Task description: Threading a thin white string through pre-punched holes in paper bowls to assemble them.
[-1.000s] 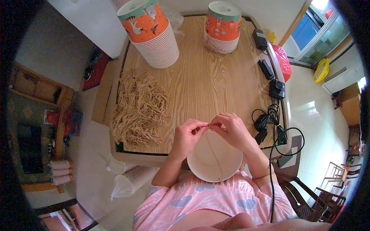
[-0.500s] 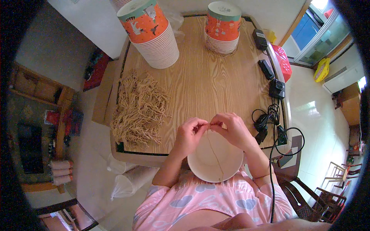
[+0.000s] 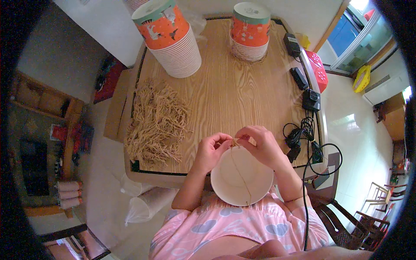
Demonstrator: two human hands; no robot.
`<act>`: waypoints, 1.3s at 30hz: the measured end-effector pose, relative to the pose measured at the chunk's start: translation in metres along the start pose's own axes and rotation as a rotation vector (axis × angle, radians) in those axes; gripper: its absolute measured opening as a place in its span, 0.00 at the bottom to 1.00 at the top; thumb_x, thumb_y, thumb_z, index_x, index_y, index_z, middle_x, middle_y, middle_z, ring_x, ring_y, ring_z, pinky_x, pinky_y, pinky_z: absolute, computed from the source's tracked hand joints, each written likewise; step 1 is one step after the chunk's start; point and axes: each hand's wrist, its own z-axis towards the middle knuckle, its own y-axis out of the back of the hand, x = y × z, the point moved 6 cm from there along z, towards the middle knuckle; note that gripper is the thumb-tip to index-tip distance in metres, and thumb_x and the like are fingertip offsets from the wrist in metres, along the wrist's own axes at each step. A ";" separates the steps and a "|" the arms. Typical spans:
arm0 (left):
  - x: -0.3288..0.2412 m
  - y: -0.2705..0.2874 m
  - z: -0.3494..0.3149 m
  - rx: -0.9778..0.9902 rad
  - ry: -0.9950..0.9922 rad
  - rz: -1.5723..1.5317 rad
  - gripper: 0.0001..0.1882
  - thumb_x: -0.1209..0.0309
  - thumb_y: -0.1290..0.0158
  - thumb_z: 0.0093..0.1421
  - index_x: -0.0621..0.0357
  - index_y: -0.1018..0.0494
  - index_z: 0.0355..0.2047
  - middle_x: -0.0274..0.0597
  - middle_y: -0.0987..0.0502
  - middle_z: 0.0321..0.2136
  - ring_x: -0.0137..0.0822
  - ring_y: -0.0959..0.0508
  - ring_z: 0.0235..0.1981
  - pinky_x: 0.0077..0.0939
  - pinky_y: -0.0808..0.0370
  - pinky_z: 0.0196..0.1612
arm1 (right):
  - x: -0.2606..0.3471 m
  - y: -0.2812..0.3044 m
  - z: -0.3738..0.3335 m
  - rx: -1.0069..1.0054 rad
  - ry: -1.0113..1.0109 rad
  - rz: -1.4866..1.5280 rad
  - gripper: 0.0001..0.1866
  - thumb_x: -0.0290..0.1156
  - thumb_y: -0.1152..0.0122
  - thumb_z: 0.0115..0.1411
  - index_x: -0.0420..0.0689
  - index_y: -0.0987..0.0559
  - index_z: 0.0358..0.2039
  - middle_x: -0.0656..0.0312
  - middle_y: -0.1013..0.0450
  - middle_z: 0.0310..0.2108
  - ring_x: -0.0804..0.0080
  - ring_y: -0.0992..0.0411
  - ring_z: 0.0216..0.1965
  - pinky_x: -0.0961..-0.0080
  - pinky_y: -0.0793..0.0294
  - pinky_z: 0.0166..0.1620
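A white paper bucket (image 3: 229, 182) rests against my lap at the table's front edge, its open mouth facing up. A thin tan twine (image 3: 241, 174) runs across the mouth, from the near rim to the far rim. There my left hand (image 3: 213, 149) and my right hand (image 3: 259, 145) meet, fingertips pinched on the twine, with a small loop or knot between them. To the left lies a loose heap of tan twine pieces (image 3: 158, 121). Two stacks of nested paper buckets, a taller stack (image 3: 175, 50) and a shorter stack (image 3: 249, 34), stand at the back, orange and green on top.
Black power adapters (image 3: 311, 100) and coiled black cables (image 3: 303, 136) line the table's right edge; one cable hangs past my right arm. Plastic-wrapped rolls (image 3: 149, 201) lie on the floor at left. A red stool (image 3: 317, 69) and a dark wooden chair (image 3: 342, 221) are at right.
My fingertips have shifted slightly apart at the far rim, and a small loop of twine now shows between them. The bucket stays in place.
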 end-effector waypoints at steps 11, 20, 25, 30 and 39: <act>-0.004 -0.001 -0.001 0.023 -0.003 0.007 0.07 0.73 0.47 0.56 0.63 0.26 0.34 0.35 0.24 0.26 0.20 0.27 0.26 0.15 0.29 0.29 | 0.000 -0.002 0.002 0.019 0.014 -0.011 0.06 0.28 0.40 0.50 0.40 0.26 0.27 0.58 0.28 0.25 0.64 0.28 0.29 0.72 0.31 0.35; -0.008 -0.003 -0.001 0.035 -0.044 0.008 0.07 0.73 0.47 0.56 0.63 0.26 0.34 0.35 0.23 0.26 0.21 0.26 0.26 0.15 0.29 0.29 | 0.007 -0.002 0.003 0.027 0.126 -0.084 0.07 0.29 0.40 0.49 0.44 0.27 0.29 0.62 0.28 0.25 0.63 0.28 0.31 0.68 0.33 0.36; -0.009 -0.003 -0.002 0.037 -0.013 0.015 0.07 0.73 0.46 0.56 0.63 0.26 0.34 0.34 0.24 0.26 0.20 0.27 0.26 0.15 0.29 0.29 | 0.007 -0.003 0.003 0.036 0.120 -0.093 0.06 0.27 0.40 0.49 0.43 0.27 0.28 0.61 0.29 0.24 0.66 0.29 0.29 0.71 0.33 0.38; -0.005 0.000 -0.002 0.021 0.029 -0.014 0.06 0.74 0.47 0.56 0.63 0.26 0.32 0.34 0.24 0.26 0.21 0.27 0.27 0.15 0.29 0.30 | 0.003 -0.001 0.000 0.021 0.064 0.046 0.05 0.25 0.41 0.49 0.41 0.27 0.27 0.60 0.29 0.23 0.67 0.29 0.28 0.73 0.31 0.35; -0.004 0.001 -0.002 0.008 0.062 -0.081 0.05 0.75 0.48 0.57 0.64 0.26 0.31 0.36 0.24 0.26 0.23 0.25 0.28 0.16 0.27 0.33 | 0.001 0.000 -0.001 0.019 0.069 0.068 0.03 0.23 0.42 0.49 0.40 0.27 0.25 0.59 0.29 0.23 0.68 0.28 0.27 0.75 0.29 0.32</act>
